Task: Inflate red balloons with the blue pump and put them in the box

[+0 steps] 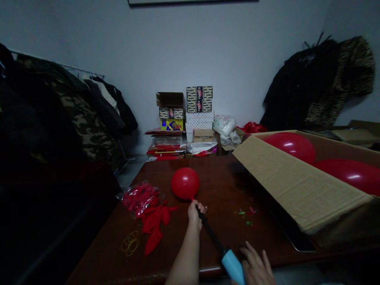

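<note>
A small inflated red balloon [185,183] sits on the dark wooden table [213,186], its neck on the tip of a hand pump [218,243] with a black shaft and light blue body. My left hand [195,214] is closed, pinching the balloon's neck onto the pump's nozzle. My right hand [255,268] is at the bottom edge beside the blue body, fingers partly spread and touching it.
A plastic bag of red uninflated balloons [139,198] and loose ones [154,231] lie left of my arm, with yellow rubber bands [130,242]. A big cardboard box [297,186] at right holds red balloons [292,145]. Stacked boxes [185,114] stand by the wall; coats hang on both sides.
</note>
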{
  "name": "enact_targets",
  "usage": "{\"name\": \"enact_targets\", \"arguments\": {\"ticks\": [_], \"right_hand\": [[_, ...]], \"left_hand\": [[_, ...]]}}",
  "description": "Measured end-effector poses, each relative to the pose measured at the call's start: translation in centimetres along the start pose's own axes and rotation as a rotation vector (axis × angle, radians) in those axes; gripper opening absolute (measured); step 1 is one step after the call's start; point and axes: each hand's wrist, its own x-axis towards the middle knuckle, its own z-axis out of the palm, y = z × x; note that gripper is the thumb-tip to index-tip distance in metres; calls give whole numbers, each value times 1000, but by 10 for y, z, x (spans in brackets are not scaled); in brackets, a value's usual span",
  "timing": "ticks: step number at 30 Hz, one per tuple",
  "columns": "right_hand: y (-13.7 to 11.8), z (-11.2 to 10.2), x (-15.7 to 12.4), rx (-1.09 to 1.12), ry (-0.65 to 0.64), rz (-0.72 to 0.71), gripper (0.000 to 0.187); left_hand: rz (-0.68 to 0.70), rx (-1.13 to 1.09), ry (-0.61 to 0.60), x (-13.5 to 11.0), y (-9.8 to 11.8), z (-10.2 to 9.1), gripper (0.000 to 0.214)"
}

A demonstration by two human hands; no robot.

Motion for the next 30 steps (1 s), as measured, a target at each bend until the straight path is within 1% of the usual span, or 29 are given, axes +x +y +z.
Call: {"name": "enact_targets", "arguments": {"ticks": [2,5,8,13,16,19,21,25,30], "right_hand": [[-2,-4,8,16,-35,-16,43],[-16,-12,22,20,-55,13,48],[-34,-23,35,26,-54,55,47],[-57,-37,55,46,2,95,40],[-64,-37,74,52,27,114,41],[-70,-32,92,48,44,154,44],[-72,-28,99,47,52,173,44],[-71,-27,95,18,54,167,45],[-62,-31,68,-35,13,121,45]], "left_hand": [[-2,7,-3,0,0,1,21],[-10,18,-10,-2,1,2,22],[-6,30,-20,-4,2,3,22],[3,28,-50,-3,0,1,23],[10,32,-58,-1,-1,-1,25],[-6,20,-59,1,0,-3,25],[-18,7,-58,1,1,-3,24],[3,31,-66,0,-1,-3,25],[42,50,-55,-1,-5,-2,27]]}}
